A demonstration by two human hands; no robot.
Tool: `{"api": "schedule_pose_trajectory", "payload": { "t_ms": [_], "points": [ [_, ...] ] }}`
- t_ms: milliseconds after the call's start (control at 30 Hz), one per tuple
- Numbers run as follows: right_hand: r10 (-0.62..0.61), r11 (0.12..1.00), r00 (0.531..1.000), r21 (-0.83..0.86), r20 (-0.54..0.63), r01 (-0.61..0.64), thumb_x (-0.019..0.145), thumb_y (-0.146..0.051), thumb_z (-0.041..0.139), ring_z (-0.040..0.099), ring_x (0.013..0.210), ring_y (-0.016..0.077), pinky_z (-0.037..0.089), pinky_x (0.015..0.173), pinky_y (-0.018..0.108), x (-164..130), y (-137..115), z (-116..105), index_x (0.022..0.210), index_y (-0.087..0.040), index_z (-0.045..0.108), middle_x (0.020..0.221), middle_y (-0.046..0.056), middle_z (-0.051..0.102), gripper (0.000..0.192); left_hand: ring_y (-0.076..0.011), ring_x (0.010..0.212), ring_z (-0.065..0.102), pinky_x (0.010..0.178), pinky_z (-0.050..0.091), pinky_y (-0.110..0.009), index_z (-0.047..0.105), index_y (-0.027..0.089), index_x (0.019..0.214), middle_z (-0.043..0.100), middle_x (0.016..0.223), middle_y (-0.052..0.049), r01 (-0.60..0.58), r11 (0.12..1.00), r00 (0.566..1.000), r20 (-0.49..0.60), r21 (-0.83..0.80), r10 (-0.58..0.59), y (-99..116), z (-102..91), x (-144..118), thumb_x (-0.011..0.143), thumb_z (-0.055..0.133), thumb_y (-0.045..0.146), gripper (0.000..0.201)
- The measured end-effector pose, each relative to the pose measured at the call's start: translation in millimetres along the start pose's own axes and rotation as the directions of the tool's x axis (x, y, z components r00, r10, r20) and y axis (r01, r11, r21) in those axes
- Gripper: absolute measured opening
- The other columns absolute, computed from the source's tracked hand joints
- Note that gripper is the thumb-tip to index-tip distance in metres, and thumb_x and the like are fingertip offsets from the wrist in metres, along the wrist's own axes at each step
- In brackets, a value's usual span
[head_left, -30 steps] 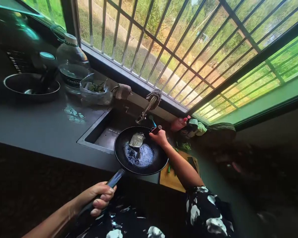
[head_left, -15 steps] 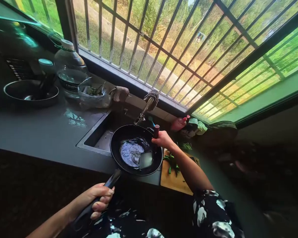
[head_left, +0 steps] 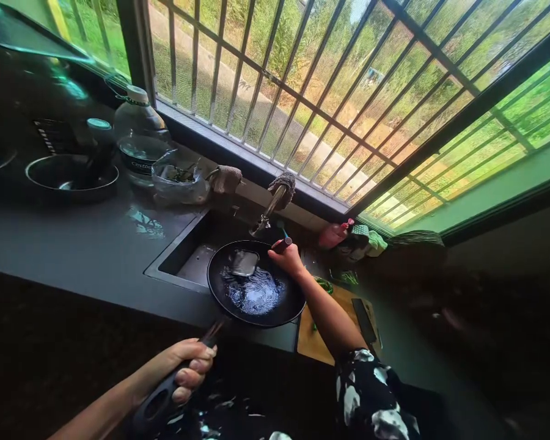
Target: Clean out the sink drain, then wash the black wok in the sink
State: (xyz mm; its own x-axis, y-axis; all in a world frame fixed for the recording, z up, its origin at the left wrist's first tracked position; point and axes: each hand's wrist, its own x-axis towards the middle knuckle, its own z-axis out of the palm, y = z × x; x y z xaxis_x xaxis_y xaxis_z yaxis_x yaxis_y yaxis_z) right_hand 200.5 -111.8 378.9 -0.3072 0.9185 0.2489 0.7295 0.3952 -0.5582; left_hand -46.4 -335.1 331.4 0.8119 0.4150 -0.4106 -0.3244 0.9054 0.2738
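Note:
My left hand (head_left: 193, 368) is closed around the black handle of a wok (head_left: 219, 286). The wok is over the front right of the sink (head_left: 176, 275), tilted a little, with shiny liquid pooled in its bottom. In my right hand (head_left: 289, 259), above the wok's far right rim, is a spatula (head_left: 245, 263) with a dark red handle end. Its flat, wide blade lies inside the wok toward the far left wall, at the edge of the liquid. My fingers hide most of the spatula's handle.
Right of the wok, a wooden cutting board (head_left: 312, 345) bears a dark-bladed knife (head_left: 363, 320) and green chillies, partly behind my right forearm. A tap (head_left: 271, 211) rises behind the sink. Leftward stand a plastic bag (head_left: 179, 183), a big water bottle (head_left: 140, 128) and a dark pan (head_left: 41, 186).
The spatula blade has moved from the wok's near right side to its far left. My right hand has turned, tipping the handle end over. My left hand keeps its grip.

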Motion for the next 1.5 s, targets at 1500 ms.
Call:
{"api": "schedule_pose_trajectory", "payload": {
  "t_ms": [1500],
  "points": [
    [-0.087,0.989,0.991,0.126,0.101,0.075,0.068,-0.024,0.059,0.058,0.075,0.0155,0.045,0.071,0.025,-5.8,25.0,-88.2,0.079,-0.019,0.066,0.081,0.002,0.064,0.014,-0.0034,0.035,0.025,0.031,0.036,-0.018,0.038,0.019,0.057,0.036,0.051,0.004,-0.120,0.980,0.878,-0.444,0.160,0.180,50.6,40.2,-46.7,0.067,0.063,0.024,0.028]
  ]
}}
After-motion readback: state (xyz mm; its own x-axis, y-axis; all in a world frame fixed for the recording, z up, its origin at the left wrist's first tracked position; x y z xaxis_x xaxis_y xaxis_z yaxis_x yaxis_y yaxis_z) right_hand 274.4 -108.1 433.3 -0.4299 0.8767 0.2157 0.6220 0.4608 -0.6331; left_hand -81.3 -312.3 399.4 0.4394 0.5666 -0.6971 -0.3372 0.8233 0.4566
